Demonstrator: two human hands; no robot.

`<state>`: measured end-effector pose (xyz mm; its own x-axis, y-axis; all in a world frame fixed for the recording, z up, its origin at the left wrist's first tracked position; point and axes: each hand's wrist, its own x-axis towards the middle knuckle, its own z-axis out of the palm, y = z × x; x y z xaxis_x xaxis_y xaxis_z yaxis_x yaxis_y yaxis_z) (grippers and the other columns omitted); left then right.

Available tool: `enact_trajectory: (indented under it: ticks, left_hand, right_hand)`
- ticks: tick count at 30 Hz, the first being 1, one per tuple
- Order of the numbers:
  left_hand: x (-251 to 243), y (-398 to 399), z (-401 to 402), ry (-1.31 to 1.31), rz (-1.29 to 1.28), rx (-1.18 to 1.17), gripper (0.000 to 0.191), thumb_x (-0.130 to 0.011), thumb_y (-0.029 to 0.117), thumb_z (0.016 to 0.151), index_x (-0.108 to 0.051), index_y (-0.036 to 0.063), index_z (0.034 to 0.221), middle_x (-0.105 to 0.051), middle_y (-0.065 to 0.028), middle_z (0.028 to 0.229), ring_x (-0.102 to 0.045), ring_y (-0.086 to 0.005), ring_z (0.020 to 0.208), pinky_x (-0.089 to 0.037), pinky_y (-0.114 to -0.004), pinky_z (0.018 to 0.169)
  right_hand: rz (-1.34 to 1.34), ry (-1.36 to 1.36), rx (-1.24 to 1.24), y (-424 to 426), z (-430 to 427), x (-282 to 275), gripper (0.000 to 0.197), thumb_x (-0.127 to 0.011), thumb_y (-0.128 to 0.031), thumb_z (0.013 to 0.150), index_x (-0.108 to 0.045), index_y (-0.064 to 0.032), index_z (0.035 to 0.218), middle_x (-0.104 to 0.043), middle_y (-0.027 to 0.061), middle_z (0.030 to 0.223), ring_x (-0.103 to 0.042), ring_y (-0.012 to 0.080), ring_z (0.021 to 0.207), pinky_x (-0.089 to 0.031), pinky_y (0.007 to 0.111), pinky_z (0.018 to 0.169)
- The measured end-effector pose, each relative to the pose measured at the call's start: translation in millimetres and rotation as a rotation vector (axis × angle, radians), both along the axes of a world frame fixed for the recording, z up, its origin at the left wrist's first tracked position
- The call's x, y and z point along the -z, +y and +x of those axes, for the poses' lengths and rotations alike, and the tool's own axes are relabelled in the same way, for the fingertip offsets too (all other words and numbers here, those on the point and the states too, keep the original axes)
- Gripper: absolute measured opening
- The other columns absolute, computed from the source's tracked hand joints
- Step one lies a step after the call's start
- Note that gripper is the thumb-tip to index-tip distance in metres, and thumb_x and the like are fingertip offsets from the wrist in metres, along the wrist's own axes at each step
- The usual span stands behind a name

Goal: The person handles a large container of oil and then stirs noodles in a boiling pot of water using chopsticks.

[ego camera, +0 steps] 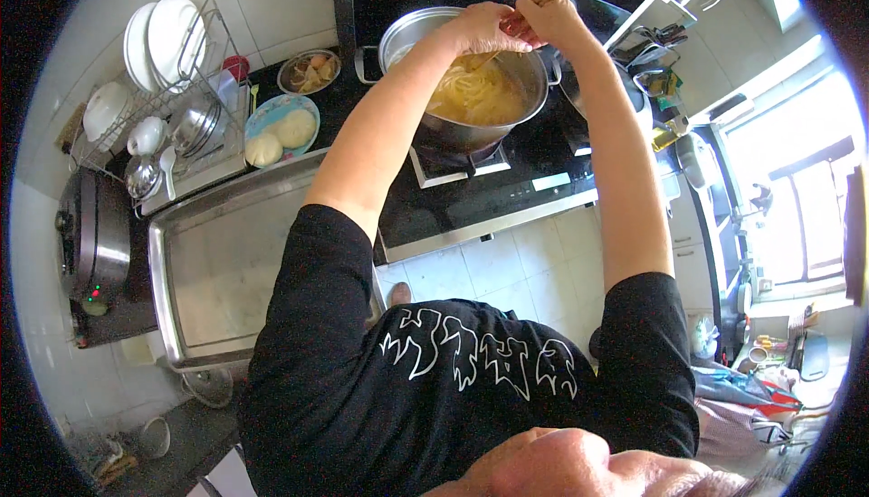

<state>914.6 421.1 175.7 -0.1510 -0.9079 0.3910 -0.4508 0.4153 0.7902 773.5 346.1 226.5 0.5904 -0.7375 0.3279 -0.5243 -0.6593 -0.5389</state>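
A wide two-handled steel pot (468,134) stands on the gas burner (458,170), holding noodles in yellowish broth (478,93). Over the pot's far right rim, my left hand (490,27) and my right hand (548,16) come together, fingertips close or touching. Something small and reddish shows between the fingers; what it is cannot be made out. A thin stick-like thing slants down from them towards the broth. Which hand holds it, and how the fingers close, is hidden by the hands themselves.
Left of the pot are a blue plate (252,123) with several pale dough pieces, and a steel bowl (282,79) of scraps. A wire dish rack (224,56) and steel sink (159,273) lie further left. Right of the pot, another pan (576,100) is partly behind my right arm.
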Motion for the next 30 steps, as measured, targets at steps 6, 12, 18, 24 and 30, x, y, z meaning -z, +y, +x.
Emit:
enact_trajectory:
  ticks: [6,12,18,24,30]
  left_hand:
    - [-8.1,8.2,11.5,-0.037,-0.021,-0.012,0.05,-0.085,0.037,0.062,-0.069,0.0053,0.097,-0.069,-0.0064,0.09,-0.063,-0.0184,0.083,-0.046,-0.032,0.082]
    - [-36.8,43.5,0.5,-0.112,0.13,0.122,0.034,-0.079,0.022,0.07,-0.066,0.0064,0.097,-0.067,-0.0021,0.091,-0.059,-0.014,0.089,-0.044,-0.031,0.087]
    - [-64.9,64.6,-25.1,-0.169,-0.065,-0.041,0.031,-0.076,0.018,0.072,-0.065,0.0041,0.097,-0.067,-0.0025,0.087,-0.06,-0.0132,0.081,-0.047,-0.028,0.08]
    - [-100.5,78.7,-51.9,0.008,-0.163,0.034,0.031,-0.073,0.012,0.076,-0.065,0.004,0.105,-0.069,-0.0034,0.094,-0.061,-0.0124,0.084,-0.047,-0.028,0.083]
    - [-56.1,71.1,-38.1,-0.12,-0.053,-0.049,0.03,-0.074,0.017,0.076,-0.064,0.0079,0.103,-0.068,-0.0011,0.09,-0.06,-0.0118,0.085,-0.046,-0.028,0.083]
  right_hand:
    - [0.329,0.118,-0.175,56.1,4.4,-52.7,0.033,-0.051,-0.026,0.09,-0.072,-0.0017,0.082,-0.068,0.0111,0.069,-0.065,0.0173,0.056,-0.056,0.028,0.055]
    - [0.451,0.193,-0.155,84.1,-16.0,-81.9,0.034,-0.051,-0.025,0.091,-0.069,0.0031,0.085,-0.069,0.0137,0.076,-0.067,0.0187,0.06,-0.057,0.028,0.059]
    - [0.387,0.218,-0.323,88.7,-42.7,-116.7,0.035,-0.052,-0.029,0.092,-0.069,0.0009,0.09,-0.069,0.0152,0.079,-0.068,0.0202,0.062,-0.058,0.028,0.061]
    - [0.257,0.28,-0.394,105.5,-65.6,-162.0,0.035,-0.052,-0.032,0.093,-0.068,-0.0009,0.094,-0.069,0.0149,0.081,-0.069,0.02,0.065,-0.058,0.028,0.063]
    - [0.497,0.272,-0.458,86.3,-51.3,-110.1,0.034,-0.052,-0.032,0.094,-0.068,-0.0019,0.094,-0.069,0.0126,0.079,-0.068,0.0178,0.065,-0.058,0.027,0.061]
